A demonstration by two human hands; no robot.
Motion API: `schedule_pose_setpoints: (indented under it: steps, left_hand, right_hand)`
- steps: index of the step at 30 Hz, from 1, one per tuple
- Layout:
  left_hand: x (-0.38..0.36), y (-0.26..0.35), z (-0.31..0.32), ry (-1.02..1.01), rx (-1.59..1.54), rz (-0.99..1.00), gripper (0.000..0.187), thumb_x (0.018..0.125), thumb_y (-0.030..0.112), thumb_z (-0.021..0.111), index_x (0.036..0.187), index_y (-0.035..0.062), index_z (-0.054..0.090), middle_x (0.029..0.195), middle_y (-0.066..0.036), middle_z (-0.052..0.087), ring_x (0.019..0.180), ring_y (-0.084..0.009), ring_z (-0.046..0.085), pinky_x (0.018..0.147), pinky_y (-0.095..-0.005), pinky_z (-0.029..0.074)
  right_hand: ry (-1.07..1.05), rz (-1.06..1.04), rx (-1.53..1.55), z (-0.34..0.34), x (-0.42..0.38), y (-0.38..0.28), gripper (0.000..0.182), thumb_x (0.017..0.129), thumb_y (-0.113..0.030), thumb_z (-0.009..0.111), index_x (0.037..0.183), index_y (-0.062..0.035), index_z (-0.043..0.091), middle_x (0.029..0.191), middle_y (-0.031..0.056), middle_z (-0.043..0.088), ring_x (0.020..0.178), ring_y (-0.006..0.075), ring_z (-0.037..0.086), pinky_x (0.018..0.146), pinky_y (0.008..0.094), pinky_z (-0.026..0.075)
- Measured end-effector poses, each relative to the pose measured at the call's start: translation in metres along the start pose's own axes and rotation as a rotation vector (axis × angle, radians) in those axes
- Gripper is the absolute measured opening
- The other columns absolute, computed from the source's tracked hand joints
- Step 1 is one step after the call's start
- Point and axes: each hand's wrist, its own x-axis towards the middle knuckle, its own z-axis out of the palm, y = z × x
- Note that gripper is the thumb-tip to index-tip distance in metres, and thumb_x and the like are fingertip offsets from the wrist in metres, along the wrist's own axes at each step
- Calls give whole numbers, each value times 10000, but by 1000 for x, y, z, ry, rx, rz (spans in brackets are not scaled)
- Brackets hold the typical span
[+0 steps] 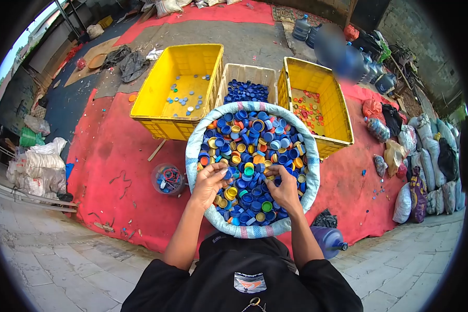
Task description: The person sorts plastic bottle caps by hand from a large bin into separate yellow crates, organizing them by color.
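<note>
A round sack-lined basket [193, 151], its pale blue rim striped with pink, is full of loose plastic bottle caps [255, 148], mostly blue with yellow, orange and green among them. Over its left part, my left hand [209, 186] pinches a blue bottle cap [228, 173] between thumb and fingers. My right hand [285, 188] is at the right part of the heap, its thumb and forefinger bent together among the caps. Dark blue shows between those fingers, but I cannot make out what they hold.
Behind the basket stand a yellow crate [156, 122] with grey and blue caps, a whitish crate [249, 71] of blue caps, and another yellow crate [343, 122] with red and orange caps. A clear tub [167, 179] sits left; a water jug [327, 242] lies right. Filled sacks [403, 203] line the right side.
</note>
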Motion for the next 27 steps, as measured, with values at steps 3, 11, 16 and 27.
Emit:
schedule_pose_setpoints:
  steps: [3, 11, 16, 27]
  left_hand:
    - [-11, 1, -8, -97, -201, -35, 191, 912, 151, 629, 1058, 33, 596, 975, -55, 607, 884, -163, 610, 807, -360, 533]
    - [-24, 0, -4, 156, -63, -105, 152, 889, 212, 687, 921, 118, 573, 804, 21, 578, 663, -58, 511, 544, -211, 404]
    - [-19, -12, 5, 172, 193, 25, 175, 863, 161, 720, 933, 87, 577, 783, 20, 591, 604, -48, 505, 529, -211, 428]
    - [20, -20, 13, 174, 1439, 479, 265, 789, 98, 715, 1032, 18, 649, 926, -159, 672, 819, -351, 664, 721, -448, 528]
  right_hand:
    - [-128, -245, -374, -4, 26, -6, 404, 733, 0, 602, 1137, 2, 583, 994, 210, 633, 939, 394, 599, 829, 451, 495]
    - [-471, -240, -570, 9, 67, 5, 499, 687, 21, 589, 1185, 5, 566, 1038, 260, 647, 959, 415, 628, 844, 475, 509]
    - [-312, -220, -320, 3, 57, -1, 558, 695, -12, 714, 1231, -15, 559, 1069, 219, 662, 981, 408, 624, 835, 449, 504]
    - [-19, 296, 1022, -15, -10, -4, 364, 882, -111, 619, 1229, -28, 546, 1042, 78, 645, 796, 120, 555, 703, 285, 442]
